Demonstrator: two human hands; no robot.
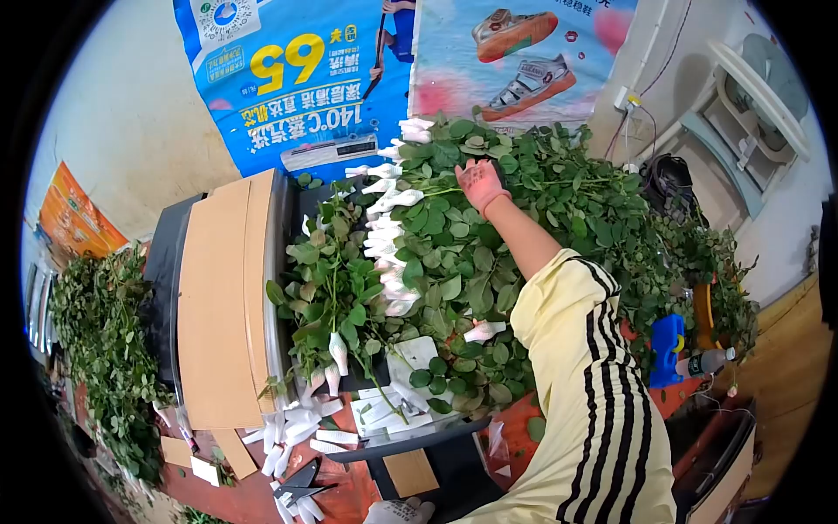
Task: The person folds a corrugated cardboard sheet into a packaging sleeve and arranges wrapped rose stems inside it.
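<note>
My right hand (482, 185), in a pink glove, reaches over a large pile of leafy rose stems (541, 188). Its fingers look closed round the stem of a rose (403, 199) whose head, in a white sleeve, points left. More white-sleeved rose heads (384, 236) line the pile's left side. At the bottom edge is my left hand (399, 511), in a pale glove with print; it is partly cut off, so its grip is hidden. A dark stand with a cardboard piece (410, 472) lies just above it. One sleeved rose (339, 353) hangs head down nearby.
Loose white sleeves (292, 432) and a black stapler (298, 483) lie on the red table (209, 498). A cardboard-covered box (223, 297) stands left, with more foliage (105, 349) beyond. A blue tape dispenser (667, 349) and a bottle (705, 362) are at right.
</note>
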